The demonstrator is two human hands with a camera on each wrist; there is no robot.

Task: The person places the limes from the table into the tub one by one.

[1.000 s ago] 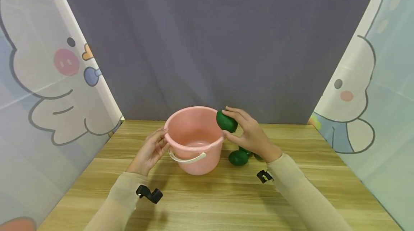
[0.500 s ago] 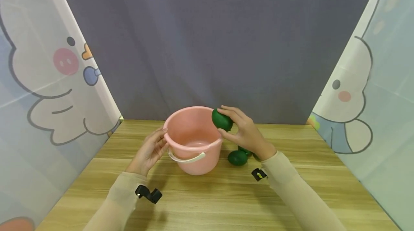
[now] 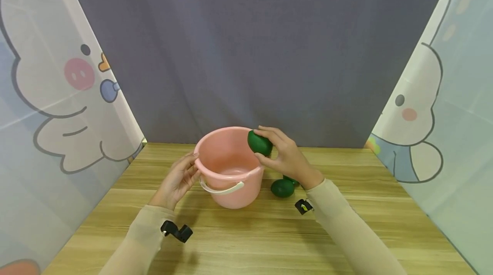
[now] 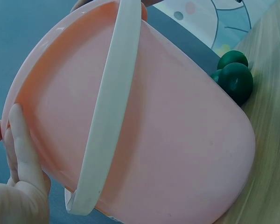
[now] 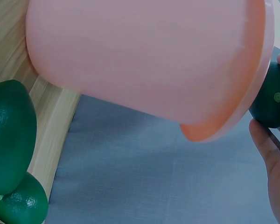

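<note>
A pink plastic bucket [image 3: 235, 193] stands upright on the table, its white handle [image 3: 227, 190] hanging down in front. At its left side my left hand [image 3: 181, 181] grips the rim, with fingers [image 4: 25, 149] under the lip in the left wrist view. My right hand [image 3: 286, 157] holds a dark green avocado [image 3: 259, 143] between thumb and fingers, over the bucket's right rim. That avocado [image 5: 275, 95] shows a small round stem scar in the right wrist view. To the right of the bucket, another avocado [image 3: 282, 188] lies on the table with a second [image 3: 290, 179] partly hidden behind it.
The wooden table [image 3: 239, 240] ends at a grey cloth backdrop [image 3: 254, 52]. Cartoon-printed panels [image 3: 50, 95] rise along both sides. Both sleeves carry small black wrist mounts, the left mount [image 3: 176, 231] hanging over the table.
My right hand has moved left with the avocado, bringing it further over the bucket's opening. The left hand and the bucket stay almost where they were.
</note>
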